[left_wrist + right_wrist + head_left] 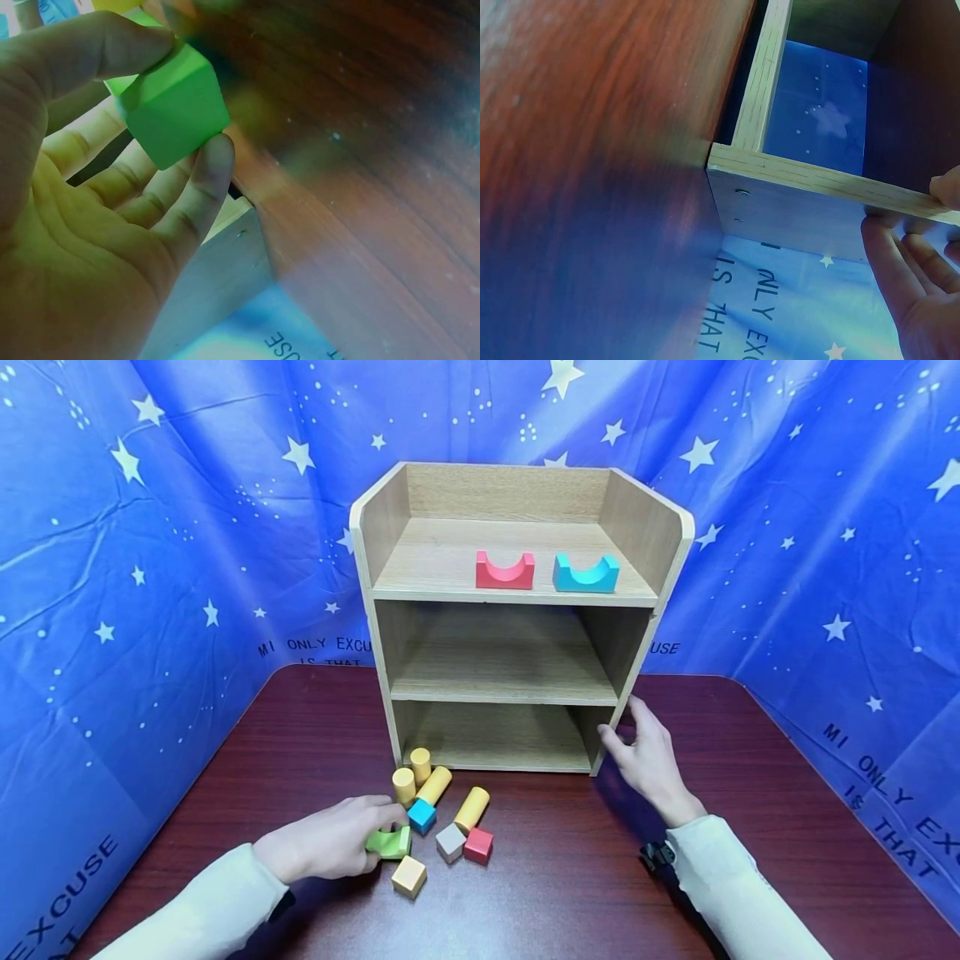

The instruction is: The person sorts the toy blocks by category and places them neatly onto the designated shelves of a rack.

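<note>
In the head view, my left hand (333, 837) pinches a green arch block (392, 843) between thumb and fingers, low over the table at the front left. Up close in the left wrist view, the green block (180, 112) shows between thumb and fingertips. My right hand (651, 764) holds the right side panel of a wooden shelf (506, 693) near its bottom. The right wrist view has the thumb on the panel's inner side and the fingers (892, 262) against its outer face. On the top board stand a red arch block (505, 577) and a blue arch block (586, 578), curves facing up.
Around the left hand lie several yellow cylinders (472, 810), a blue cube (422, 816), a grey cube (451, 842), a red cube (478, 846) and a natural wood cube (408, 877). A blue star-printed curtain (187, 527) surrounds the dark red table (555, 893).
</note>
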Motion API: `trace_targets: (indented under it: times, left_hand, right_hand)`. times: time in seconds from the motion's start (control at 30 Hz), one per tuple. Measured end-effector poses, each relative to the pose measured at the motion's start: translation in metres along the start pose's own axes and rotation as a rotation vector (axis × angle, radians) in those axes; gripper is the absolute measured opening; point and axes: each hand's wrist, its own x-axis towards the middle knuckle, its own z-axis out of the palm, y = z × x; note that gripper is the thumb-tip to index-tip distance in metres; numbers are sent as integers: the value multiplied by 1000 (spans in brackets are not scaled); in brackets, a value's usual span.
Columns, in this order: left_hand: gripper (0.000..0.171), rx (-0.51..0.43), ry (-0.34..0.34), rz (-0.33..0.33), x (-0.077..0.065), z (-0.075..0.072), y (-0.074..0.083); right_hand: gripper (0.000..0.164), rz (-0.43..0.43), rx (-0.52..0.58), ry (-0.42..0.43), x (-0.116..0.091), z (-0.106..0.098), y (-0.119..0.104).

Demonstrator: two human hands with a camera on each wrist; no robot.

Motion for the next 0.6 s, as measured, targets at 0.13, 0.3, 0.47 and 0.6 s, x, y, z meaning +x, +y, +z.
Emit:
trace_targets:
  times: [0.13,0.3,0.47,0.6]
  left_hand:
    - [43,9,2,-18,-1,-4,0]
    - [43,16,24,-17,0,-10,1]
    - [44,11,45,-9,1,-15,1]
    - [44,17,54,-15,2,-19,1]
  right_hand:
    - [46,4,8,0,0,0,-1]
    - [46,4,13,-1,0,0,0]
    - [46,-2,-2,0,0,0,0]
    - [46,-2,-4,0,0,0,0]
